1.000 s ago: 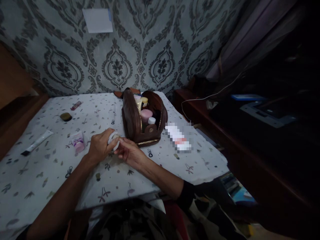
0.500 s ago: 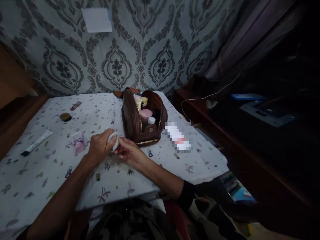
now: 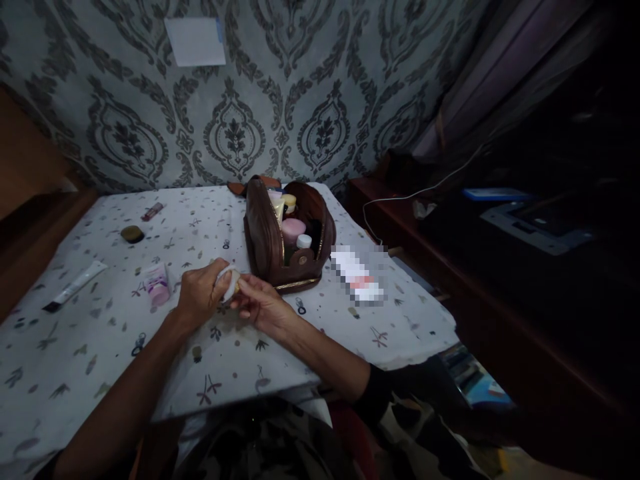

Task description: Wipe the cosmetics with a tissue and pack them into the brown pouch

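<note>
A small white round thing (image 3: 229, 285), with a yellowish patch on its right side, is wrapped in the fingers of my left hand (image 3: 201, 291); its exact kind does not show. My right hand (image 3: 263, 305) pinches at that right side with thumb and forefinger, its other fingers curled below. Just beyond the hands stands an unzipped brown toiletry bag (image 3: 263, 250). Inside it are a pink-lidded jar (image 3: 293, 231), a white-capped bottle (image 3: 303, 241), a yellow-lidded container (image 3: 289, 202) and a pale tube (image 3: 278, 209).
On the patterned tablecloth (image 3: 100, 360), left of my hands, lie a pink-and-white bottle (image 3: 157, 285), a white tube with black cap (image 3: 75, 287), a dark oval item (image 3: 133, 234) and a small pinkish tube (image 3: 152, 212). A blurred-out white item (image 3: 357, 275) lies right of the bag.
The white round thing has turned slightly in my fingers, and its yellowish part shows more by my right fingertips. Both hands stay in nearly the same place.
</note>
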### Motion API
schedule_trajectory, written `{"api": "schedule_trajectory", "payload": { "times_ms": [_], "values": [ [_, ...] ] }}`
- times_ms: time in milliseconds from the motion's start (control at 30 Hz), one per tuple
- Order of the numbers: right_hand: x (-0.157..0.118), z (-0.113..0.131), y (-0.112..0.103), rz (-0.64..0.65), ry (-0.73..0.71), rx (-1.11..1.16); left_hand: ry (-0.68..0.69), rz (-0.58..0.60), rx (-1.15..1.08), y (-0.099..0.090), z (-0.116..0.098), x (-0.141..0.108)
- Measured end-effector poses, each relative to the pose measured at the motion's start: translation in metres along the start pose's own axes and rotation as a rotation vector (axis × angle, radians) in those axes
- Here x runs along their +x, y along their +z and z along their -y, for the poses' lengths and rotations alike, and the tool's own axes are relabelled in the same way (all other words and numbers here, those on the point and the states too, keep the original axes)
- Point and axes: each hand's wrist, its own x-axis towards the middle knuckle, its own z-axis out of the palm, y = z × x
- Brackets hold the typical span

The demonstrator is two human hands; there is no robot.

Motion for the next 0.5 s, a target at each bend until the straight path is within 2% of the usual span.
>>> {"api": "schedule_trajectory", "payload": {
  "times_ms": [300,500],
  "values": [
    [-0.005,0.003,0.001,-0.005,-0.045,-0.105,0.031,-0.141,-0.011,0.0,0.002,0.001],
    [-0.026,0.01,-0.007,-0.028,-0.115,-0.37,-0.006,-0.152,-0.01,0.0,0.005,0.0]
  ]
}}
